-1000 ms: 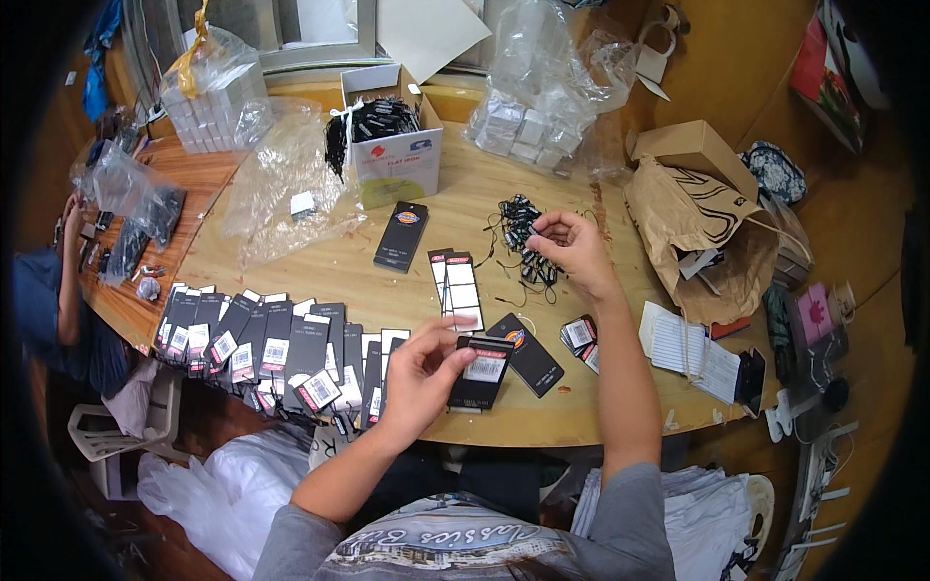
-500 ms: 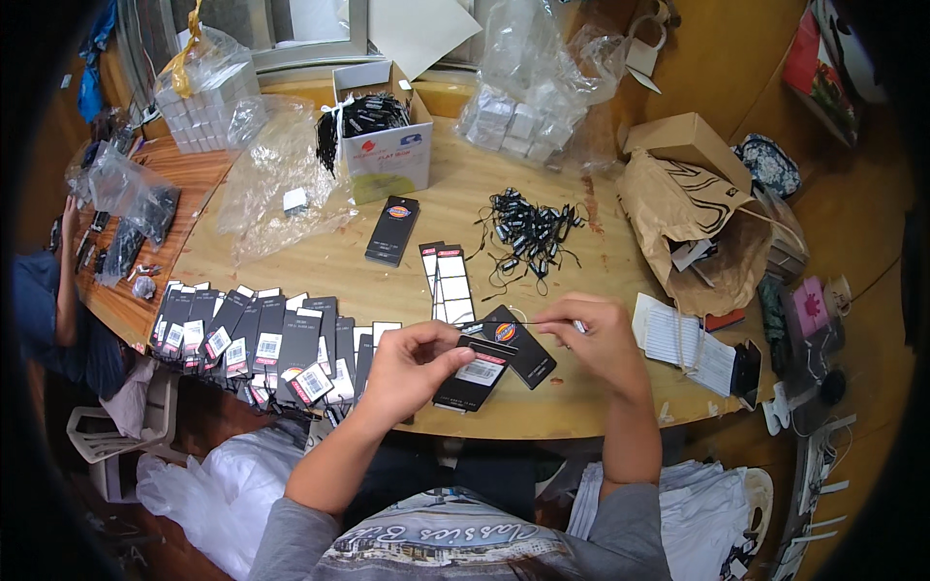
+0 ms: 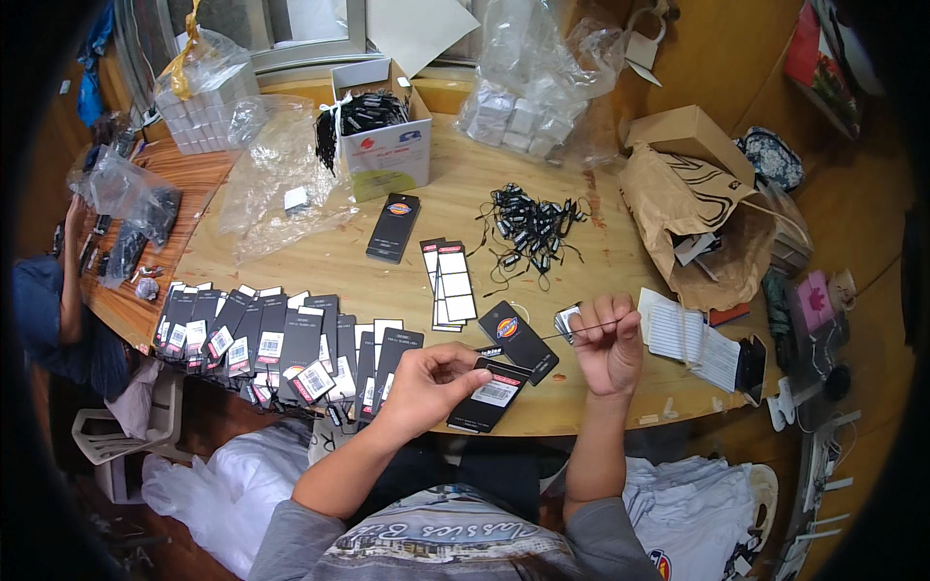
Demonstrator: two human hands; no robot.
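Observation:
My left hand (image 3: 426,387) is closed on a black hang tag (image 3: 489,411) with a white barcode sticker, gripping it between thumb and fingers near the table's front edge. From the tag's upper end a thin black cord (image 3: 566,335) runs tautly to the right. My right hand (image 3: 610,353), raised, pinches the other end of that cord. Just beyond the held tag lies another black hang tag (image 3: 523,341) with an orange and blue emblem. A small whitish piece (image 3: 564,321) shows beside my right fingers; its kind is unclear.
Overlapping tags (image 3: 276,339) line the front left. Farther back are sticker strips (image 3: 452,286), tangled black cords (image 3: 533,228), a dark tag stack (image 3: 393,228) and a cord-filled box (image 3: 392,155). A paper bag (image 3: 668,218) stands right. At far left another person's arm (image 3: 73,276) shows.
My right hand has moved right and turned upward, drawing the cord out. My left hand has shifted slightly right and nearer with the tag, uncovering more tags on its left.

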